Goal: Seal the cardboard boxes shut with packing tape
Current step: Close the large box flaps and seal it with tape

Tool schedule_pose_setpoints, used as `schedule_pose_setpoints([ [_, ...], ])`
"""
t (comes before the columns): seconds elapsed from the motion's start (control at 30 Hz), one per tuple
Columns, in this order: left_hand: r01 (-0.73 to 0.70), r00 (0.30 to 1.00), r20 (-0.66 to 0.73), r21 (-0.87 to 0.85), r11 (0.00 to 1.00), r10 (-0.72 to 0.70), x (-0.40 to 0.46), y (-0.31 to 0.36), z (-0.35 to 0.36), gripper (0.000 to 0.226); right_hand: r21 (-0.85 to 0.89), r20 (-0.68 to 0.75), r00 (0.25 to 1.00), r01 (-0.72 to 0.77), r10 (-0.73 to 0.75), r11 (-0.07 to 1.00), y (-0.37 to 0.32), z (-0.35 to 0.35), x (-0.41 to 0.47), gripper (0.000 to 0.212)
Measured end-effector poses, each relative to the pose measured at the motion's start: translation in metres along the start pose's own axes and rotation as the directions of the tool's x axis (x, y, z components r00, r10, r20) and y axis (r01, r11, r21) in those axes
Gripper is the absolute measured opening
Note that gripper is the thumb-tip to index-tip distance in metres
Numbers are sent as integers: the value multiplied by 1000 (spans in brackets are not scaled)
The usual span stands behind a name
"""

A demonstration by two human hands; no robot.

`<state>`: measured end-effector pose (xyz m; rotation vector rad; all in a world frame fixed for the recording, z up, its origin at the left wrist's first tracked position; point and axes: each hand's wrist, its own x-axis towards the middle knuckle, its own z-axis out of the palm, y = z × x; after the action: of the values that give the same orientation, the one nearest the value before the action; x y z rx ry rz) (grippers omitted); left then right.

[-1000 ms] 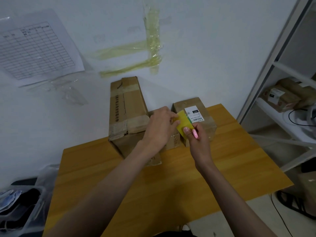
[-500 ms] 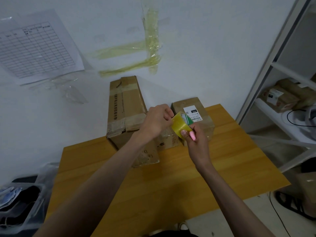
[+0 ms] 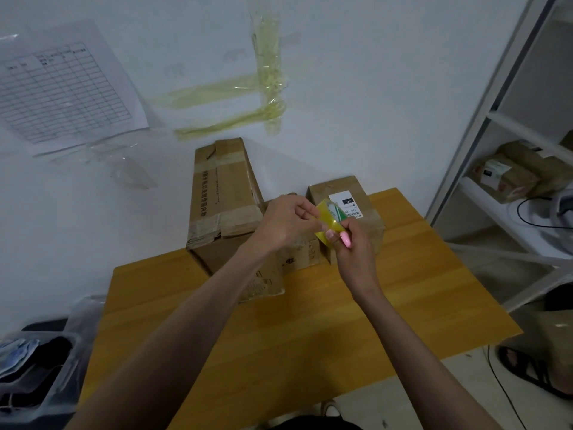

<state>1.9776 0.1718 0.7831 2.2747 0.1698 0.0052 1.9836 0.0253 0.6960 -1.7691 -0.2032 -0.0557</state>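
Two hands are holding the yellow tape roll (image 3: 328, 223) in the middle of the frame: the left hand (image 3: 286, 221) is pinching its edge, the right hand (image 3: 352, 243) is gripping it. Sticky tape could fold onto itself before reaching the boxes (image 3: 223, 197) on the worktop (image 3: 310, 321).

tape roll (image 3: 329, 220): yellow, held above the boxes.
tall box (image 3: 223, 200): brown, taped, at the bench's back edge.
labelled box (image 3: 350, 209): smaller, right.
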Motion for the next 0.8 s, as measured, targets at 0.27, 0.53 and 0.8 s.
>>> schedule_pose_setpoints([
  [0.27,-95,974,-197,104,990,114,-5,4,19,18,-39,43,999,-22,24,999,-6,-1,1,10],
  [0.53,-251,948,-184,67,966,259,-13,4,33,13,81,33,998,-64,62,995,1,-12,14,8],
  [0.8,-46,984,-176,-234,971,4,-4,0,23,5,67,0,996,95,-95,993,11,-7,0,11],
])
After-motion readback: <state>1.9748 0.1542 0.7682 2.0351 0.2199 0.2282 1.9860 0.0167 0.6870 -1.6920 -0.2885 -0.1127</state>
